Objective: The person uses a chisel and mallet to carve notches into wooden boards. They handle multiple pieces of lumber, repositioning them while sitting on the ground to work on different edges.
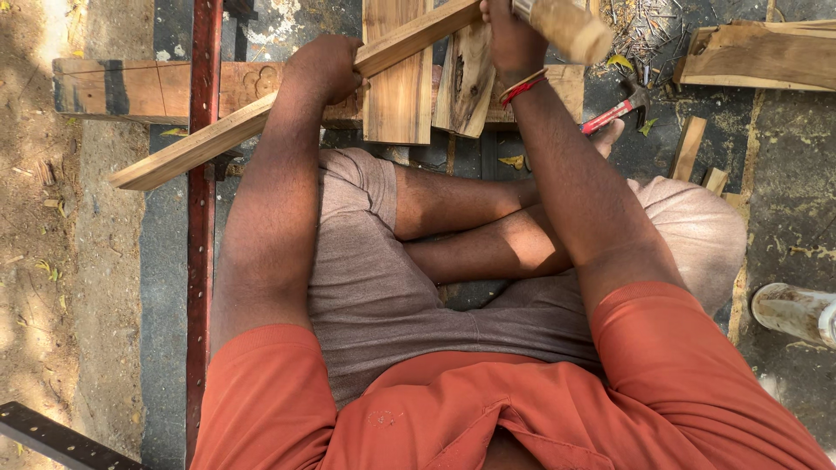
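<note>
Nearest the camera are the orange shirt and, beyond it, the crossed legs in grey shorts of a person seated on the dark floor. Close on the right a pale cylinder lies on the floor at the frame edge, well apart from the knee. On the left a red bar runs from near to far beside the left arm, leaving only a narrow strip of floor before the dirt.

Farther out, the left hand is closed around a long slat, grip tight on its middle. The slat slants from its free end low on the left, past the red bar, up to the right under the right hand. That hand, with a red band at the wrist, is closed on a round handle that juts right toward the top edge; the tool's head is out of view.

Under the slat a beam lies crosswise, with two short boards set upright across it, their near ends overhanging toward the shins. Right of the wrist a red-handled hammer lies on the floor, with wood scraps and a board stack beyond, crowding that side.
</note>
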